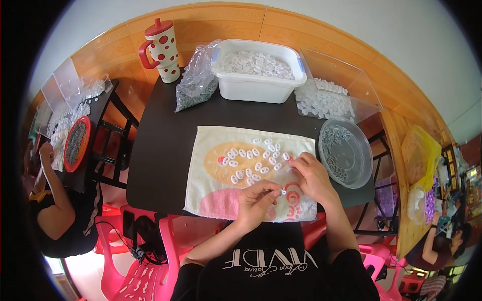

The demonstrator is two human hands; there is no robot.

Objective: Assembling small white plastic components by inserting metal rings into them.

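Note:
A cream towel [203,145] with orange and pink patches lies on the dark table, and several small white oval plastic pieces with two holes [255,152] are scattered over it. My left hand [255,203] is above the towel's near part, thumb and forefinger pinched on a small white plastic piece [283,192] at their tips. My right hand [314,175] rests over the towel's right side, next to the outermost white pieces. Its fingers are curled together and point down toward the cloth; whatever lies under the fingertips is hidden.
Behind the towel stand a white tub of white pieces [258,90], a bag of grey metal parts [193,95] and a spotted tumbler [168,55]. To the right are a clear box [351,67] and a round bowl of metal parts [359,173]. Other people sit at both sides.

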